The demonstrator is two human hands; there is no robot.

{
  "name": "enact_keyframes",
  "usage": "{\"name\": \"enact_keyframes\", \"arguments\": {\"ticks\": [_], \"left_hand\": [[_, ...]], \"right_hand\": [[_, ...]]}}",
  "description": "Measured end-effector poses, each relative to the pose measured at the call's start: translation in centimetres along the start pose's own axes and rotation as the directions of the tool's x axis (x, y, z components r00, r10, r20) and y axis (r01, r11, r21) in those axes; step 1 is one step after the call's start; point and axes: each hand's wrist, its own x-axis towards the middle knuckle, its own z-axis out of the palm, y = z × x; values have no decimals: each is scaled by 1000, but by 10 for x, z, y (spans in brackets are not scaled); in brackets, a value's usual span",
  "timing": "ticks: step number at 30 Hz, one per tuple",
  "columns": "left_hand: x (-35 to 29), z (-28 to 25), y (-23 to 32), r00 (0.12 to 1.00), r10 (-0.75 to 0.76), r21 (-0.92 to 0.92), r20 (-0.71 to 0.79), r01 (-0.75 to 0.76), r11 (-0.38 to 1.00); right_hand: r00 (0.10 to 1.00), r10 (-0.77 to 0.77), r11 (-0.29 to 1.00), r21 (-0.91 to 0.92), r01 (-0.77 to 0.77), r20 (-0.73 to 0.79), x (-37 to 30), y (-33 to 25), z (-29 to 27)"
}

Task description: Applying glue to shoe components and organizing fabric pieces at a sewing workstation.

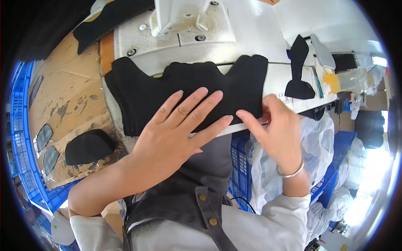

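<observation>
Black cut fabric pieces (197,79) lie in a stack on the white work table, their upper outline notched and wavy. Several layers show along the left edge. My left hand (180,121) rests on the lower middle of the stack, palm down with fingers spread. At the lower right corner my right hand (276,129) grips the edge of the stack, the thumb on top and the other fingers curled behind. Those fingertips are partly hidden. A silver bangle is on the right wrist.
A white machine base (176,39) stands just beyond the stack. Stained cardboard (71,83) at left carries a black curved piece (90,147) and small grey pieces. Farther right are a narrow black piece (298,62), tweezers (317,81) and a yellow-capped bottle (335,83). Blue crates (240,167) and plastic bags stand below.
</observation>
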Motion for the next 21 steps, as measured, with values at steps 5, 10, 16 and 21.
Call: {"name": "enact_keyframes", "arguments": {"ticks": [5, 10, 16, 21], "left_hand": [[-4, -2, -1, 1000, -3, -73, -29, 1, 997], [-6, -14, 8, 868, 103, 323, -486, 69, 944], [-50, -96, -35, 841, 54, 568, -538, 315, 761], [-35, -106, -141, 810, 151, 717, -567, 395, 575]], "right_hand": [[963, -88, 984, 127, 124, -255, -16, -19, 16], [956, 260, 370, 928, 32, -136, -19, -41, -9], [988, -4, 542, 830, 130, -152, -14, -37, 13], [857, -475, 870, 42, 492, -199, 1, -38, 44]]}}
